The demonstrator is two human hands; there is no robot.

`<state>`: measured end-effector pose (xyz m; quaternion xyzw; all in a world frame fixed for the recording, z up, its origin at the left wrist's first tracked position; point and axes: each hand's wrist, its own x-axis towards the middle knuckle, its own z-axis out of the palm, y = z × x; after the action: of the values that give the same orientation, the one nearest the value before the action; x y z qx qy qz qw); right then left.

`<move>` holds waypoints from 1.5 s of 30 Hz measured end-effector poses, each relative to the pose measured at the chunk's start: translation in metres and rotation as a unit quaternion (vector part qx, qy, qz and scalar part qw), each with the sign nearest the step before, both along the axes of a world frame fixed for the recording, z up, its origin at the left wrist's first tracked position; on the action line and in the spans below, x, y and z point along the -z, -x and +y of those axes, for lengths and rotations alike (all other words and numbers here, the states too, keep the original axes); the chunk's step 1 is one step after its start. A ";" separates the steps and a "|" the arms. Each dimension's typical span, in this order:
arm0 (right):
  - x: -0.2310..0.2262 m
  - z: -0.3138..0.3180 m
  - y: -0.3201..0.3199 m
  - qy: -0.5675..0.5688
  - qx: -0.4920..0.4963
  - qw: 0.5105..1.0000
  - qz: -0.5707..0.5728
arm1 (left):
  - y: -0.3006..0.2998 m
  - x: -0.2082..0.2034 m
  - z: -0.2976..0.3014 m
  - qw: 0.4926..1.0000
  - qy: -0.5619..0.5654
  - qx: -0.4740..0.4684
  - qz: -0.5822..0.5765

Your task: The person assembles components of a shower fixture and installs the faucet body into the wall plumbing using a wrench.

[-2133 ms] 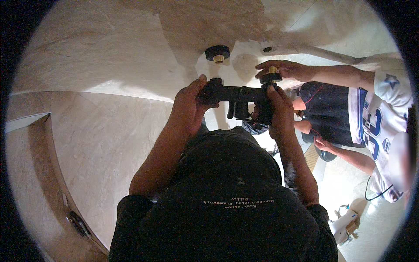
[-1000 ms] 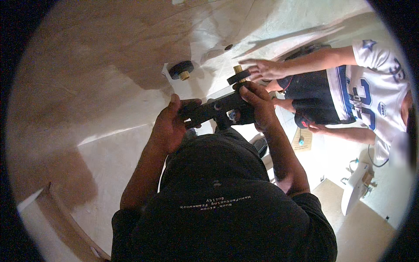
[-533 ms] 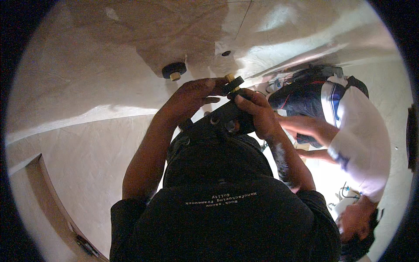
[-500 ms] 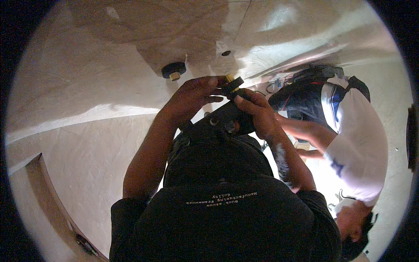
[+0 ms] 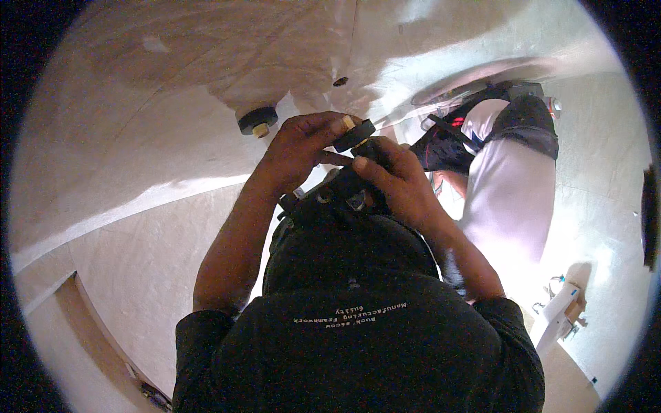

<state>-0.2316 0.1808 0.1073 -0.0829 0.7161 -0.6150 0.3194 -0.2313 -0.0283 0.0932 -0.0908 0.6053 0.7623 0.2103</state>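
In front of my waist both hands meet at a black round fitting [image 5: 355, 135] with a brass-coloured end. My left hand [image 5: 295, 153] has its fingertips closed on the brass end and the disc's near side. My right hand [image 5: 399, 175] grips the fitting's dark lower part; its fingers partly hide what lies below. A second black round fitting [image 5: 257, 122], also with a brass-coloured end, sits on the beige wall to the left. Beyond my hands a small dark hole [image 5: 340, 81] shows in that wall.
Close on my right, a person in a light shirt [image 5: 513, 193] bends over beside a black bag [image 5: 447, 134]. A white fixture [image 5: 556, 313] is on the right-hand wall. A ledge edge [image 5: 76, 296] runs along the lower left.
My hands and the fitting have shifted slightly left in the picture, still together. The person on the right has turned and bent further away, uncovering the white fixture on the wall.
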 end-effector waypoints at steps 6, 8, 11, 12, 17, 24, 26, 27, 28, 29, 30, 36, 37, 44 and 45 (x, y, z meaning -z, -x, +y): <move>-0.008 -0.009 -0.014 -0.071 0.012 0.995 0.075 | -0.005 -0.002 -0.006 0.996 0.048 0.041 0.059; -0.015 -0.005 -0.016 -0.072 0.022 0.992 0.102 | -0.004 -0.012 0.000 0.999 0.027 0.029 0.031; -0.045 0.003 -0.024 -0.066 0.016 0.992 0.110 | -0.011 -0.036 0.009 0.996 0.051 0.018 0.073; -0.054 0.006 -0.027 -0.056 0.020 0.993 0.107 | -0.013 -0.046 0.013 0.996 0.044 0.017 0.070; -0.083 0.006 -0.038 -0.024 0.040 0.998 0.050 | -0.019 -0.065 0.016 1.000 0.006 0.012 0.028; -0.047 -0.009 -0.032 0.047 0.104 0.992 -0.052 | -0.060 -0.073 -0.002 0.964 0.237 -0.028 0.115; -0.036 -0.011 -0.032 0.048 0.123 0.989 -0.068 | -0.096 -0.087 -0.014 0.906 0.358 -0.025 0.225; -0.027 -0.012 -0.030 0.015 0.112 0.993 -0.041 | -0.115 -0.092 -0.020 0.894 0.369 -0.111 0.227; -0.020 -0.013 -0.029 0.015 0.105 0.994 -0.041 | -0.126 -0.093 -0.027 0.876 0.377 -0.196 0.228; -0.015 -0.016 -0.029 0.030 0.116 0.990 -0.075 | -0.131 -0.084 -0.035 0.875 0.379 -0.202 0.225; -0.014 -0.022 -0.029 0.043 0.124 0.985 -0.109 | -0.140 -0.070 -0.042 0.874 0.357 -0.274 0.184; 0.007 -0.044 -0.018 0.098 0.148 0.975 -0.134 | -0.142 -0.018 -0.067 0.948 0.074 -0.309 -0.035; 0.009 -0.047 -0.016 0.105 0.150 0.971 -0.153 | -0.140 -0.015 -0.067 0.949 0.008 -0.308 -0.065; 0.008 -0.055 -0.011 0.093 0.131 0.972 -0.173 | -0.146 -0.003 -0.069 0.954 -0.052 -0.289 -0.066; 0.008 -0.056 -0.017 0.093 0.132 0.972 -0.171 | -0.153 -0.002 -0.070 0.959 -0.042 -0.275 -0.049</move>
<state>-0.2150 0.1247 0.0997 0.0894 0.5950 -0.7206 0.3445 -0.0786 -0.0987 0.0955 -0.2818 0.5137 0.8100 0.0254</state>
